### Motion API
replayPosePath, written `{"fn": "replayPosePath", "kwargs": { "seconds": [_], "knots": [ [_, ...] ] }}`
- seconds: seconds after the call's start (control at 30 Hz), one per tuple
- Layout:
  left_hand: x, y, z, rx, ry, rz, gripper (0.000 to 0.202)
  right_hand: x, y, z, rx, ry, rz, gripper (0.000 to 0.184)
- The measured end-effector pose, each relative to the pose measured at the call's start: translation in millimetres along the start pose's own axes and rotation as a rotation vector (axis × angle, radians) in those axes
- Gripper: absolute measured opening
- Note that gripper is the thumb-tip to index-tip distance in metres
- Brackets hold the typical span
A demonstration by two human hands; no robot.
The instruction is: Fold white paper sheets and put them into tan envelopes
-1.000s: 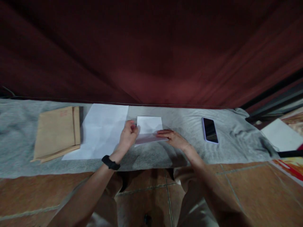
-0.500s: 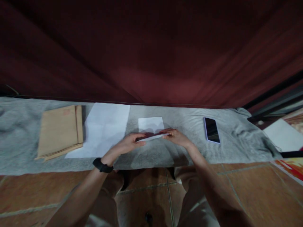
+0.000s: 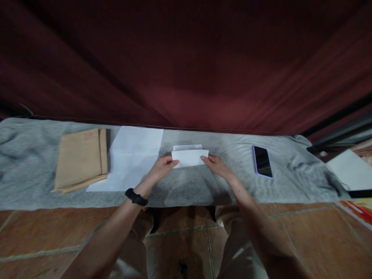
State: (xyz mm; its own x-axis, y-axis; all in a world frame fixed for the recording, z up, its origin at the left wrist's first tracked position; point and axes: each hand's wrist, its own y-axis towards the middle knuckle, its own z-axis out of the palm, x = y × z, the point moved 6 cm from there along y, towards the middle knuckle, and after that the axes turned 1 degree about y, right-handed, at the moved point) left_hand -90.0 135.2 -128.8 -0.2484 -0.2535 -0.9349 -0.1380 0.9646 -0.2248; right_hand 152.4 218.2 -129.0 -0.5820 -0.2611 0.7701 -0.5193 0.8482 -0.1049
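Left grip (image 3: 162, 167) and right grip (image 3: 216, 166) each pinch one end of one folded paper (image 3: 188, 157); one phone (image 3: 262, 161) right of it, one sheet (image 3: 133, 155) left.

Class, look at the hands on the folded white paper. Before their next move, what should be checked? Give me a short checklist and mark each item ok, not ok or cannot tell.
1. Left hand grips the left end of the folded paper: ok.
2. Right hand grips its right end: ok.
3. Layers flush at the top: not ok, a strip of the back layer shows above the front flap.
4. Crease pressed flat: cannot tell.
5. Paper over the grey cloth: ok.
6. Phone and brown envelopes apart from the paper: ok.
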Motion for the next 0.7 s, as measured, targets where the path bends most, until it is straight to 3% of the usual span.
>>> {"fn": "replayPosePath", "kwargs": {
  "seconds": [0.2,0.37,0.53,0.7],
  "knots": [
    [0,-2,-2.7,-0.024,0.097,-0.005,0.044,-2,4,0,-0.004,-0.017,0.049,0.048],
    [-7,-1,-2.8,-0.165,0.45,0.058,0.037,-2,8,3,-0.096,-0.202,0.052,0.04],
    [-15,0,2.7,-0.209,0.76,-0.054,0.032,2,9,8,-0.165,-0.42,0.124,0.028],
    [-16,3,3.4,-0.195,0.848,-0.119,0.032,8,9,9,-0.166,-0.497,0.175,0.029]
  ]
}}
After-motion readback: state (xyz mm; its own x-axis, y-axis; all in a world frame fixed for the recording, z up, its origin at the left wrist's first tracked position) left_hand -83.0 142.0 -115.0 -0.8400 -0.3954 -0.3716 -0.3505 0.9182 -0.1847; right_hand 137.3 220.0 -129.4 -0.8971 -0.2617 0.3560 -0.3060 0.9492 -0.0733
